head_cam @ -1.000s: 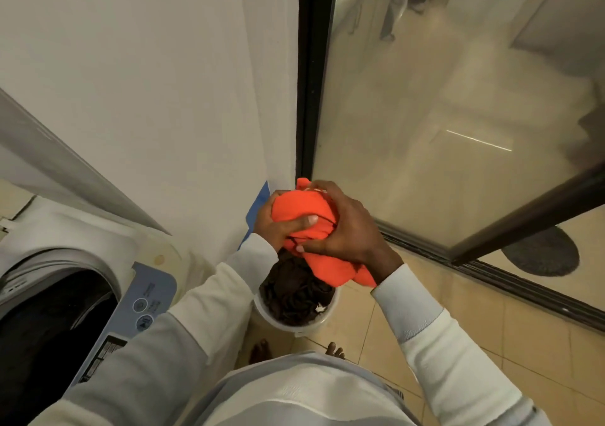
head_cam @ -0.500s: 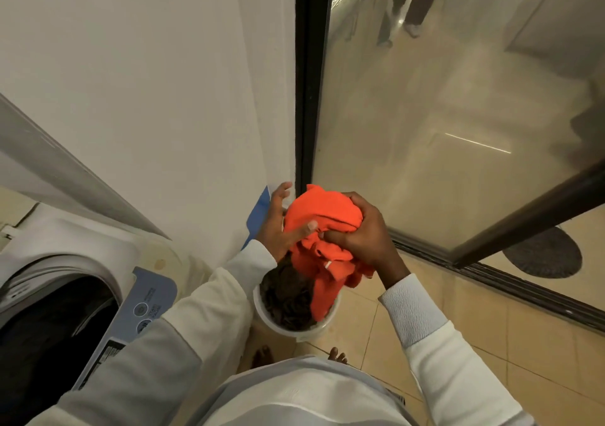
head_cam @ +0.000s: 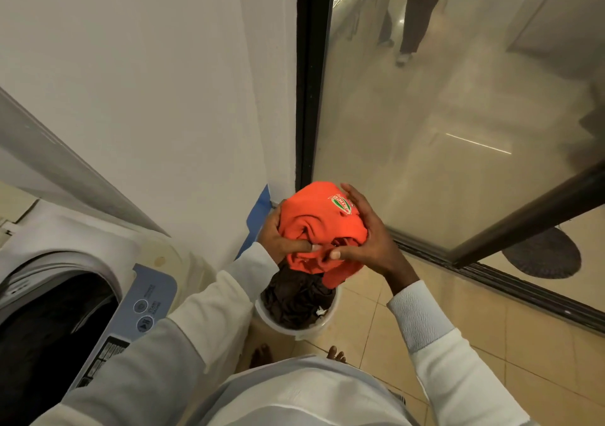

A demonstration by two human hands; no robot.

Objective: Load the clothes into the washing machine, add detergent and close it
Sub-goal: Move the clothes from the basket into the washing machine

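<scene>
Holding the orange shirt (head_cam: 314,229) tight, both hands squeeze it into a ball. The left hand (head_cam: 278,239) is curled around its 9 o'clock side, with the thumb pressed into the cloth. The right hand (head_cam: 366,239) is curled around its 3 o'clock side, fingers spread over the top. A bit of the shirt hangs down at 6 o'clock.

The shirt is right above a white bucket (head_cam: 294,325) on the floor. Dark clothes (head_cam: 294,301) are piled in the bucket.

The washing machine (head_cam: 59,311) is at 8 o'clock from the hands, well apart from them. Its lid is up and its big round hole looks dark inside. The left hand is nearer to it, so I think the shirt must go that way next.

The shirt is bright orange, soft and crumpled. It has a small red, green and white badge (head_cam: 340,203) near the top. It will flop open if 1 hand lets go.
</scene>
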